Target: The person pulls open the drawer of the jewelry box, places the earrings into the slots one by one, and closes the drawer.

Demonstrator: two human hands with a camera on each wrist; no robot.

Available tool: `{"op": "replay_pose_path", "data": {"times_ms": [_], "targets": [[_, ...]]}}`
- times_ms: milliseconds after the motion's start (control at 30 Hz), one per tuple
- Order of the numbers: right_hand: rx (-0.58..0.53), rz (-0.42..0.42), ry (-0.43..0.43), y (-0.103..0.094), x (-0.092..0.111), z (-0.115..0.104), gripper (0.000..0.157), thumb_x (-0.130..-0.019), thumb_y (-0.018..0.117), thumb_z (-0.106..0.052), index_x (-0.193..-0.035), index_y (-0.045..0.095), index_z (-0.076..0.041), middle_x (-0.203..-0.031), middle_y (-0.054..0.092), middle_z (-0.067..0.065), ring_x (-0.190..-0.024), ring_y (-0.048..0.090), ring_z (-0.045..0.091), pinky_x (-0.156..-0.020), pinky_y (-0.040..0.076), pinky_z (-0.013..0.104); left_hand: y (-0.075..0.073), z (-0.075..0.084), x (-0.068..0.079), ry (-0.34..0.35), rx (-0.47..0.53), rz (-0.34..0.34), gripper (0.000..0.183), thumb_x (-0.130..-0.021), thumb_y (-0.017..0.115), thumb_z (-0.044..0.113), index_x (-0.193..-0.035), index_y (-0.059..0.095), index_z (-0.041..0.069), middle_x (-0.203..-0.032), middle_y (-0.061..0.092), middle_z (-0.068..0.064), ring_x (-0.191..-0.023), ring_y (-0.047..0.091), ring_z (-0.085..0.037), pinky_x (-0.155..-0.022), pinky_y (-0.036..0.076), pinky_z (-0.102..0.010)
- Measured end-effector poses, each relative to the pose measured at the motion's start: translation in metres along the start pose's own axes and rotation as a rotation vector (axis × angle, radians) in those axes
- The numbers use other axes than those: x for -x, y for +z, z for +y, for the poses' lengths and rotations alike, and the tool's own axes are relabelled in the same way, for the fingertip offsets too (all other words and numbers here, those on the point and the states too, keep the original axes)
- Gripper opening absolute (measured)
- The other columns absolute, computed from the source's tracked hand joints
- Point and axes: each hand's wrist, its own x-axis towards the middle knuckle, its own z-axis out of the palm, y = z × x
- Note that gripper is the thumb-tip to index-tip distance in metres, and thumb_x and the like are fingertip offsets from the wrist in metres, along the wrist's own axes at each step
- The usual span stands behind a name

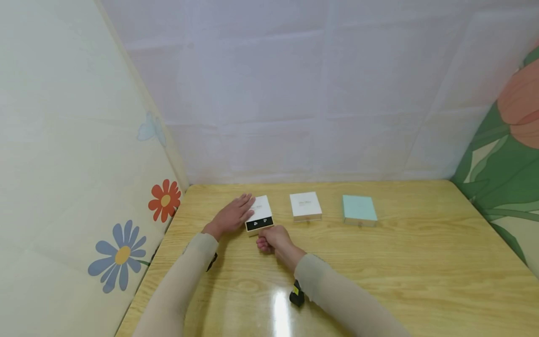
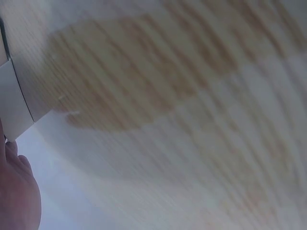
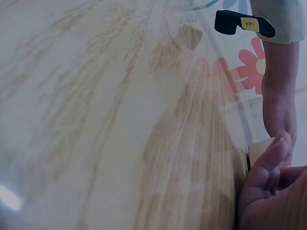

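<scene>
A white jewelry box (image 1: 261,209) with faint lettering sits at the left of the row, its drawer (image 1: 259,224) partly out toward me. A pair of small shiny earrings (image 1: 255,223) lies on the drawer's black insert. My left hand (image 1: 234,215) rests on the box's left side and top, fingers stretched out. At the drawer's front edge is my right hand (image 1: 274,238), fingers curled in and thumb and forefinger pinching there; the hand hides what lies between them. The left wrist view shows the box's side (image 2: 17,100) close to the hand.
To the right stand a second white box (image 1: 305,206) and a mint-green box (image 1: 359,209), both closed. They share a wooden table (image 1: 404,271). A pale cloth wall (image 1: 311,93) rises behind, with flower-printed sheets at both sides. Black wrist cameras (image 1: 296,295) sit at the cuffs.
</scene>
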Motion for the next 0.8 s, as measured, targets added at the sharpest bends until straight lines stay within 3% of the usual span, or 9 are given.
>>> {"op": "replay_pose_path", "data": {"times_ms": [800], "targets": [[-0.017,0.014,-0.016,0.0033,-0.0055,-0.0024,0.013,-0.087,0.054,0.007,-0.081,0.065,0.004,-0.053,0.061,0.001,-0.043,0.058,0.005,-0.044,0.052,0.016,-0.0026,0.0016,0.0004,-0.008,0.006,-0.033,0.059,-0.11,0.032,0.038,-0.16,0.02,0.008,-0.167,0.018,-0.013,-0.155,0.016,-0.032,-0.128,0.015,-0.049]]}}
